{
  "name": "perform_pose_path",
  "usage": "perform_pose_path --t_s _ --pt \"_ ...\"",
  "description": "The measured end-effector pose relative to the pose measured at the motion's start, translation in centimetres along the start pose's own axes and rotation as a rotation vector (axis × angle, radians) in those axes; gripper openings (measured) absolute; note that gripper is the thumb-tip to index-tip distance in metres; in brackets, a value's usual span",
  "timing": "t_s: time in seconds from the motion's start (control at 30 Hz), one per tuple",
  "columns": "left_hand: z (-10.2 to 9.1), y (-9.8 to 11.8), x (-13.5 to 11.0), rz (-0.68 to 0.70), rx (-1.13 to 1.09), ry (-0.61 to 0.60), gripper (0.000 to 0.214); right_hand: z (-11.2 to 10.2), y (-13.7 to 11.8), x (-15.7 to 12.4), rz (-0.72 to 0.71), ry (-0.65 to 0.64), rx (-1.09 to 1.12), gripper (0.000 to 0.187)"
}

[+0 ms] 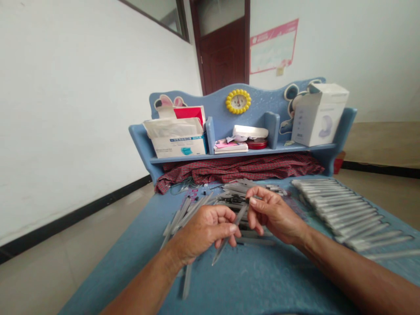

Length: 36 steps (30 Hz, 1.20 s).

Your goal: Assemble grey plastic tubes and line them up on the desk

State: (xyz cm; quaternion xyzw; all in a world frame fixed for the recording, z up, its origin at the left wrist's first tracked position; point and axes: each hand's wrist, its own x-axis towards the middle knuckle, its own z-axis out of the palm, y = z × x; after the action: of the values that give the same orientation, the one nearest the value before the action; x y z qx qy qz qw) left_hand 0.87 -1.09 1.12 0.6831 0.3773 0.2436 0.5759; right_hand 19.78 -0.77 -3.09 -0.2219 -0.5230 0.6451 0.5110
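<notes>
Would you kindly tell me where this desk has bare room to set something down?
The blue desk is mostly bare between one stray pen and the right forearm, and between the left forearm and the desk's left edge. Loose pens crowd the middle; a pen row fills the right side.

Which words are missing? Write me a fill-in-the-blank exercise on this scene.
The left hand grips the pen; the right hand holds its end, which is coloured ____.
The row of pens lies to the ____ of both hands.
The desk is painted ____.
The round dial has a ____ rim.

Missing words: black; right; blue; yellow.
</notes>
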Motion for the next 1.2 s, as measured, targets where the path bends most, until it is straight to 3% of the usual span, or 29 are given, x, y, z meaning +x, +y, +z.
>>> perform_pose_path --t_s 0.37,0.77,0.93,1.2 --pt "-0.5 -0.6 0.2 0.009 0.256 0.088 0.010 -0.9 -0.7 0.1 0.017 0.010 -0.313 0.031" --pt "-0.5 -0.5 0.1 -0.012 0.351 0.083 0.010 -1.7 -0.9 0.1 0.042 0.015 -0.509 0.033" --pt "-0.4 -0.6 0.1 -0.002 0.397 0.074 0.009 -1.8 -0.9 0.0 0.080 -0.024 -0.626 0.044" --pt "-0.4 -0.5 0.1 0.009 0.407 0.083 0.010 -1.6 -1.1 0.1 0.089 0.024 -0.543 0.036"
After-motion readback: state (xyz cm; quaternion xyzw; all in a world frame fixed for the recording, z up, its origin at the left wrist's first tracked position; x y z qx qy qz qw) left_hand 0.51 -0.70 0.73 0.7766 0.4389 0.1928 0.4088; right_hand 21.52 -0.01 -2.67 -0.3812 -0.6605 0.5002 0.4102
